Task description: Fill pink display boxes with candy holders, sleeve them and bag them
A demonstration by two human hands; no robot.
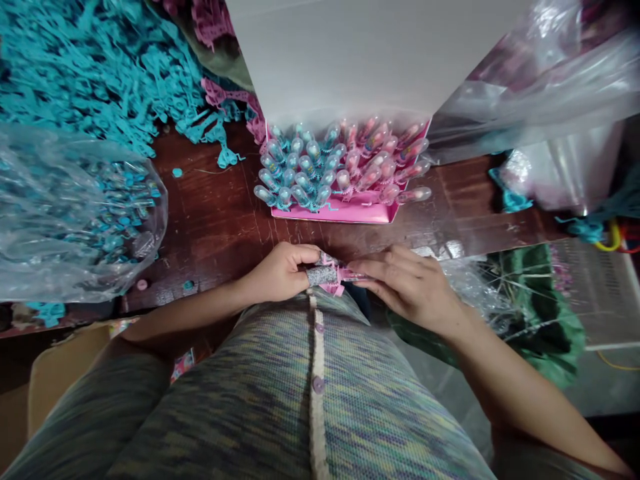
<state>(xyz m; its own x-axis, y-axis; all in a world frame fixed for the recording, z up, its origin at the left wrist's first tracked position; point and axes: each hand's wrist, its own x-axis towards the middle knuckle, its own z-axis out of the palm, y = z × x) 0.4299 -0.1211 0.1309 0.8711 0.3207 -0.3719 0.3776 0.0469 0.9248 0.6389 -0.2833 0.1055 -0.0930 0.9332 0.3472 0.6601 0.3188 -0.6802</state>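
Note:
Just in front of my body, my left hand (281, 272) is closed around a small pink plastic piece (332, 287). Grey speckled wrapping (321, 276) covers at least one of its fingers. From the right, my right hand (414, 283) pinches a slim clear tube with pink in it (354, 275), whose left end meets the pink piece. Fingers hide part of both. Beyond the hands stands a display box with a pink base (335, 213). It holds rows of clear round-topped tubes, blue ones (301, 180) on the left and pink ones (376, 160) on the right.
A raised white lid (345, 60) backs the box. Blue plastic parts (90, 73) are heaped at the far left, above a clear bag of blue pieces (80, 220). Plastic film (530, 100) and a green sack (545, 320) lie to the right. The brown table (210, 207) has scattered bits.

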